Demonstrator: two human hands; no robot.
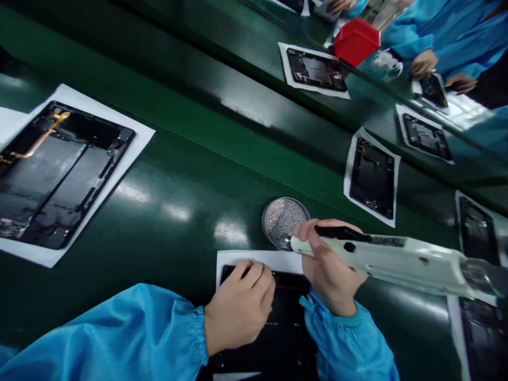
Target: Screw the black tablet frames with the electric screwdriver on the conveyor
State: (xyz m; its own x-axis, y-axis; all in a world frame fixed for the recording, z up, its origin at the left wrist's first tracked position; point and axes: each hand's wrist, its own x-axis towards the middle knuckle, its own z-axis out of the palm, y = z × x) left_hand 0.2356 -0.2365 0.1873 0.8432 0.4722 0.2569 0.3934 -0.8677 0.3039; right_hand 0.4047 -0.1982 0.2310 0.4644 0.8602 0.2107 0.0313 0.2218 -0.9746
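Observation:
My right hand (329, 264) is wrapped round a pale electric screwdriver (413, 262), thumb and fingers near its front end. The screwdriver lies nearly level, its tip over the round dish of small metal screws (281, 218). Below me a dark opened tablet (278, 330) rests on a white sheet (273, 259). My left hand (242, 309) sits on the tablet's upper left part, fingers curled together and tips bent down; anything between them is hidden. Both my arms wear blue sleeves.
Another opened tablet (55, 174) lies on paper at the left. Beyond the dish, more tablets (373, 177) stand along a long green belt (246, 111). Across it are a red bin (357, 41) and a co-worker's blue sleeves (416, 32), hands on a tablet.

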